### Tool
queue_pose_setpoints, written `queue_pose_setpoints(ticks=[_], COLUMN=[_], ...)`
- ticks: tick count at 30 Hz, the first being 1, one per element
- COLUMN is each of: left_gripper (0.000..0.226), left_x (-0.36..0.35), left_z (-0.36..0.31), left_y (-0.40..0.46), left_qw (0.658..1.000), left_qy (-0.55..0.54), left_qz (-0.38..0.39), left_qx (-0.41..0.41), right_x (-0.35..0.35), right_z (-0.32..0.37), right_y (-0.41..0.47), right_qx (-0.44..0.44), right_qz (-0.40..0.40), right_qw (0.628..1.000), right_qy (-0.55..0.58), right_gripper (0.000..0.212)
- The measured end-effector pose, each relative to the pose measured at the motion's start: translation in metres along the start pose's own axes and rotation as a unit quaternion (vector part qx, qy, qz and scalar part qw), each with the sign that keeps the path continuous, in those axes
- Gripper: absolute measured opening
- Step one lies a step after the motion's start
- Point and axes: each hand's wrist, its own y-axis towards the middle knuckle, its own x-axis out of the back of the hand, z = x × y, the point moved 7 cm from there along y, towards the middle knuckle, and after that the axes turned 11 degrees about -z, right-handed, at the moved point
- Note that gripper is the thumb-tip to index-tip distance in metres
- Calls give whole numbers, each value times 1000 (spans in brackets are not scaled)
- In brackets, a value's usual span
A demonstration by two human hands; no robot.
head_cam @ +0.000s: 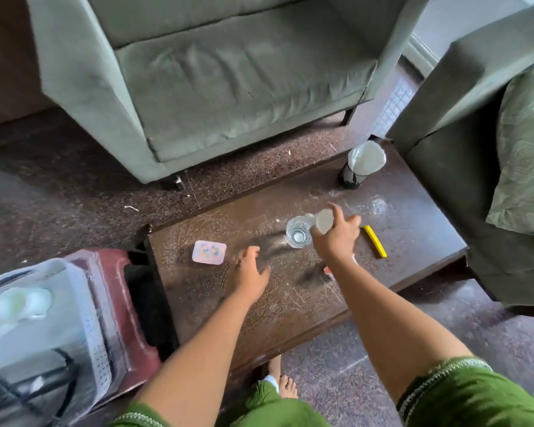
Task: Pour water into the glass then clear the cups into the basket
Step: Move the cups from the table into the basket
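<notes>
the right hand (336, 238) is gripping a tilted cup (324, 221) over the glass (297, 234) on the bench (413, 241), pouring. the left hand (248, 269) is hovering, fingers spread, holding nothing. tipping too fast risks spilling; the basket (84, 303) is sitting far left.

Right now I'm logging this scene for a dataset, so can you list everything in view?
Glass: one, clear, on table beside right hand.
Bottle: one, clear, tipped toward the glass in right hand.
Table: one, dark brown, centre.
Card: one, pink, on table's left part.
Yellow stick: one, on table, right.
Mesh holder: one, black with white liner, table's far end.
Basket: one, pale, on red stool, left.
Armchair: one, grey-green, beyond table.
Left hand: open, over table.
Right hand: fingers gripping bottle.
</notes>
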Motion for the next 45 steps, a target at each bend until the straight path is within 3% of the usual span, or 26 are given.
queue_pose_setpoints(ticks=[3,6,14,20,23,30,34,39,45], left_gripper=[35,42,17,10,11,16,17,18,41], left_x=[40,93,233,310,343,395,406,385,357], left_z=[-7,3,107,179,220,296,322,340,367], left_y=[-27,-54,-137,-155,-145,-102,-66,-25,8], left_qw=[992,985,989,978,976,987,987,992,996], left_qy=[-115,-135,-7,-17,-31,-24,-59,-72,-72], left_qz=[-46,-108,-144,-198,-208,-157,-147,-95,-35], left_qx=[19,14,25,55,56,2,15,32,47], right_x=[-8,-25,-55,-81,-103,-163,-193,-223,-266], right_z=[40,78,161,229,260,308,321,311,297], right_y=[-75,-150,-296,-360,-392,-440,-449,-447,-435], right_qx=[74,161,283,326,351,338,310,262,192], right_qz=[96,183,316,367,386,359,320,255,233], right_qw=[992,969,905,871,852,866,890,919,940], right_qy=[28,21,-23,-37,-46,-80,-98,-146,-158], right_gripper=[62,69,69,89,86,71,70,77,67])
